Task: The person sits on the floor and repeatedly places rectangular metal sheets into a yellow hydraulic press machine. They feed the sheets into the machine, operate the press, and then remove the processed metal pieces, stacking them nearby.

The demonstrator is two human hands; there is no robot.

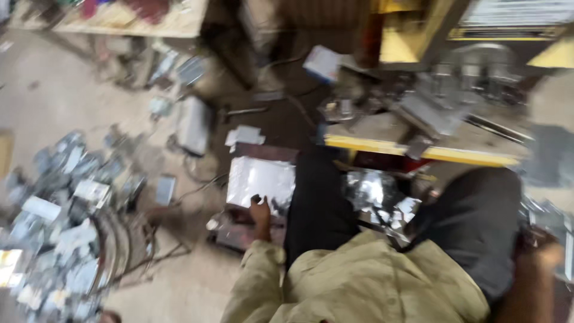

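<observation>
Shiny sheet metal lies under the left hand, whose fingertips press together on the near edge of a pale stack of flat plates; the fingers look closed on that edge, though blur hides the exact hold. The stack rests on a dark block on the floor, just beside the person's left knee. The right hand is at the far right near more metal pieces, and I cannot tell if it is closed or holding anything. Between the knees lies a heap of bright scraps, and a large pile of cut pieces covers the floor to the left. I judge the thin edges could cut bare fingers if the plate slips, and the stack may slide off the block if pulled unevenly.
</observation>
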